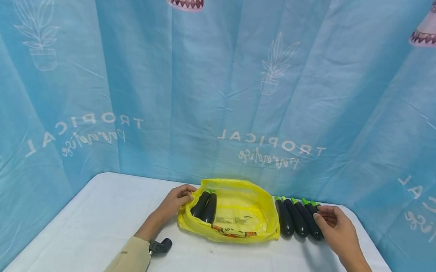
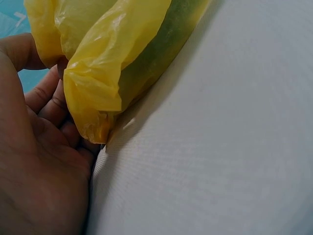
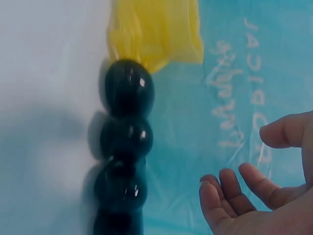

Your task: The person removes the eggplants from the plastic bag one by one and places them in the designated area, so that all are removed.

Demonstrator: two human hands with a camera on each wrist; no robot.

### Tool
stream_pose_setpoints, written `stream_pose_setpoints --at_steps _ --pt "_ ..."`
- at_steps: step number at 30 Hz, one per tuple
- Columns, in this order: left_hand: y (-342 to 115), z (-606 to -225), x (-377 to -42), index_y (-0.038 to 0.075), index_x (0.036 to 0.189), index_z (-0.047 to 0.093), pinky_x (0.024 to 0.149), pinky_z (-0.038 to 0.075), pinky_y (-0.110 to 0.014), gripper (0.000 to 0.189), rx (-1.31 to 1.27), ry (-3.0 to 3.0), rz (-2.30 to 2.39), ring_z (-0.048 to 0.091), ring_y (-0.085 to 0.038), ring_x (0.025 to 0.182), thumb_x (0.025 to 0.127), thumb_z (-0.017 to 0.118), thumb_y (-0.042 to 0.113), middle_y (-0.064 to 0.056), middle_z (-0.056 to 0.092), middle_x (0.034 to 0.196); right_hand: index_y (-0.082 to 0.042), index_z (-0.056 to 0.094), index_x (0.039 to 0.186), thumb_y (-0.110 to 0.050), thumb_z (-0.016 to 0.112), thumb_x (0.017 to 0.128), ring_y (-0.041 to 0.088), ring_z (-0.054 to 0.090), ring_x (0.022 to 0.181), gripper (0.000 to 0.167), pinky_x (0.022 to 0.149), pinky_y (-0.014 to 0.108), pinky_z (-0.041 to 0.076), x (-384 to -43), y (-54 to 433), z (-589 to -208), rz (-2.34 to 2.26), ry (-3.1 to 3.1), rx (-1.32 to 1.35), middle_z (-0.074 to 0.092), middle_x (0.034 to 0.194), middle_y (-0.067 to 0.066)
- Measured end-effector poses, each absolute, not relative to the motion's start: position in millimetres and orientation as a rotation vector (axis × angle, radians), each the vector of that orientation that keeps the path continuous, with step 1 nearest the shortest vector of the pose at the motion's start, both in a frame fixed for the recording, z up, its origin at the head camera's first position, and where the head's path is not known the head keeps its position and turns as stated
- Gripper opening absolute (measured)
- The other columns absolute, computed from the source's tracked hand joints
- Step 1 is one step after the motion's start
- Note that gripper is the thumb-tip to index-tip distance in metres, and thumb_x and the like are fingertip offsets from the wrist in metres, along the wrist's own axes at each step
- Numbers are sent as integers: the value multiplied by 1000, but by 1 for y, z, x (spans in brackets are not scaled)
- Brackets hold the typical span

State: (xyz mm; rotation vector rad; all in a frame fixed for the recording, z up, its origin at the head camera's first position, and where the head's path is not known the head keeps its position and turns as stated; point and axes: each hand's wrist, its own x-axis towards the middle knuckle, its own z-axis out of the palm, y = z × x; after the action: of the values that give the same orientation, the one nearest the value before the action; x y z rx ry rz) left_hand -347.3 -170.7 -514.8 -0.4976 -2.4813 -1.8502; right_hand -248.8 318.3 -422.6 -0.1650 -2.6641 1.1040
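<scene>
A yellow plastic bag (image 1: 234, 236) stands with its mouth open on the white table. Two dark eggplants (image 1: 210, 208) lie inside it at the left. My left hand (image 1: 174, 202) pinches the bag's left edge; in the left wrist view the yellow film (image 2: 98, 73) runs between thumb and fingers. Right of the bag, several eggplants (image 1: 298, 220) lie side by side, green stem ends toward the curtain. My right hand (image 1: 337, 232) is at the right end of this row, overlapping the last eggplant. In the right wrist view its thumb and fingers (image 3: 254, 183) are spread apart, with nothing between them.
The white table (image 1: 202, 262) ends at a blue curtain (image 1: 206, 89) with printed lettering, which hangs close behind the bag and the eggplants. A black strap piece (image 1: 161, 245) sticks out from the left wrist.
</scene>
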Motion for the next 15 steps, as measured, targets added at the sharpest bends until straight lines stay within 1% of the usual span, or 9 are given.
stream_pose_setpoints --at_steps 3,6,9,11,15 --pt "-170 -516 -348 4 131 67 82 51 -28 31 -498 -2482 -1848 60 -21 92 102 59 11 -8 65 102 2 56 140 -34 62 107 36 62 121 50 81 9 45 -247 309 -420 1115 -2691 -126 63 131 22" --pt "-169 -515 -347 5 131 67 82 51 -29 30 -500 -2482 -1854 60 -21 92 103 59 11 -8 65 103 2 55 141 -36 62 107 35 62 122 52 85 14 49 -245 299 -417 1152 -2714 -101 62 133 21" --pt "-169 -515 -346 4 131 67 81 51 -28 30 -499 -2480 -1861 59 -21 91 103 60 11 -8 64 102 1 55 141 -33 63 107 33 62 122 49 91 23 53 -243 290 -417 1166 -2718 -67 63 132 19" --pt "-169 -514 -346 4 132 67 80 51 -28 31 -504 -2474 -1863 59 -21 91 102 60 11 -9 64 102 -1 57 139 -31 64 106 31 63 119 46 92 27 55 -243 284 -418 1154 -2716 -38 64 130 17" --pt "-171 -513 -345 3 131 67 80 50 -27 31 -506 -2461 -1864 58 -20 90 102 60 9 -10 64 101 -3 61 134 -26 67 105 27 65 114 37 90 27 56 -244 272 -420 1127 -2713 47 66 125 13"
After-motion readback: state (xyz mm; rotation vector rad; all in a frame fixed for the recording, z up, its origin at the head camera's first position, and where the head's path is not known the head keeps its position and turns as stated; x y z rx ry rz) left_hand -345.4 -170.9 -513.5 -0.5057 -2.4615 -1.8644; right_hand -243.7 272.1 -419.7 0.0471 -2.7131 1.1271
